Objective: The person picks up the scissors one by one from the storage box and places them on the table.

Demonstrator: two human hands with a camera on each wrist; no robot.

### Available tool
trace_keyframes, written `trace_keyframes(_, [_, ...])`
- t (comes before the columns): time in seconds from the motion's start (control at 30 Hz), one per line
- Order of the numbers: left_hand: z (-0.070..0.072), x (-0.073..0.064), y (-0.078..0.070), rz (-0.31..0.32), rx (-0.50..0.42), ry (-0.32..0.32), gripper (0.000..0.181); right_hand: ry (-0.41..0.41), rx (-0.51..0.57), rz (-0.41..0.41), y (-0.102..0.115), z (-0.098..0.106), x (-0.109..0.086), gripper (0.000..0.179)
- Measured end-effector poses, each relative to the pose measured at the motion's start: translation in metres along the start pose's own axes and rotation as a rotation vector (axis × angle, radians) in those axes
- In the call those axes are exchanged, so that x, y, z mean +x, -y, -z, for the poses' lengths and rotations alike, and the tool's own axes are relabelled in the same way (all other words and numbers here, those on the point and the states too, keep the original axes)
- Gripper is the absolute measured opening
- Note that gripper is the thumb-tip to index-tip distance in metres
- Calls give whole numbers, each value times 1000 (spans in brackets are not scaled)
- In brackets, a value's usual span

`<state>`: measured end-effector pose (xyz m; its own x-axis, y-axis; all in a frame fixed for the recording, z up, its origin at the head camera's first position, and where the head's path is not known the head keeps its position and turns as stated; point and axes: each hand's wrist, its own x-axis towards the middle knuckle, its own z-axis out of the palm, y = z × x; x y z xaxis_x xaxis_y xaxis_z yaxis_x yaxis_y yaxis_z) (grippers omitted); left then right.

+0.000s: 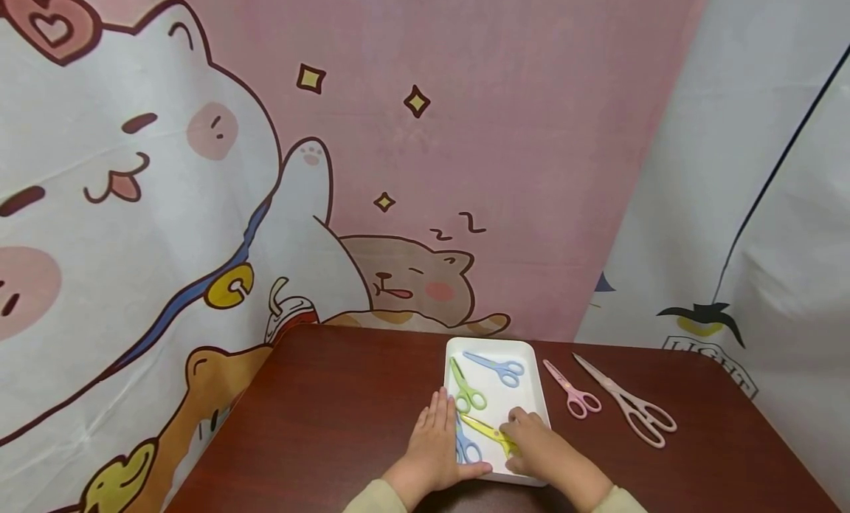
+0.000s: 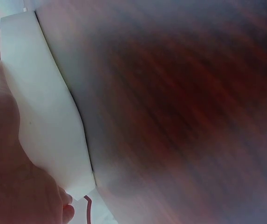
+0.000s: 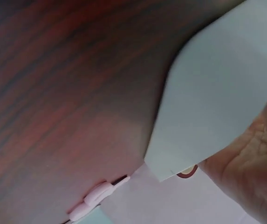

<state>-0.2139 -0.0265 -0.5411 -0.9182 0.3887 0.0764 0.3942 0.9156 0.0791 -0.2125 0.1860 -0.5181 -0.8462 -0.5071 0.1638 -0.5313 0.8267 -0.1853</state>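
A white tray (image 1: pixel 527 396) on the table holds several small scissors. My left hand (image 1: pixel 433 445) lies along its left rim, fingers straight and thumb stretched over the near edge. My right hand (image 1: pixel 534 443) reaches inside, fingers bent and thumb at the handles of the yellow scissors (image 1: pixel 483 427), gripping them; part of the handles is hidden. Between the hands lie blue scissors (image 1: pixel 468 448), partly covered by the left hand. Green scissors (image 1: pixel 466 389) and other blue scissors (image 1: pixel 494 365) rest farther back. Both wrist views show the tray's outer wall (image 2: pixel 49 107) beside the palm.
To the right of the tray, pink scissors (image 1: pixel 572 390) and larger pale pink scissors (image 1: pixel 627 402) lie on the dark red-brown table (image 1: pixel 345 402). Behind the table hangs a cloth (image 1: pixel 531 166) printed with cartoon animals.
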Motion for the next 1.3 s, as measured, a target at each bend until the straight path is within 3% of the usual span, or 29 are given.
trace_keyframes(0.17, [4,-2,-1,-2,-20,5,123,17,-12,-41,0,-1,-2,49])
trace_keyframes(0.3, [7,-3,-2,-2,-21,17,124,35,-42,-21,0,0,-3,55])
trace_keyframes(0.6, [12,-3,-4,0,-16,33,124,45,-30,-3,-1,5,-4,44])
trace_keyframes(0.87, [6,-1,-2,9,-17,31,123,-34,-23,27,-5,1,-5,42])
trace_keyframes(1.03, [10,-2,-3,10,-53,32,123,-53,-26,-10,-4,0,-5,43])
trace_keyframes(1.3, [9,-2,-3,11,-12,31,124,-139,-68,-103,-3,1,-1,44])
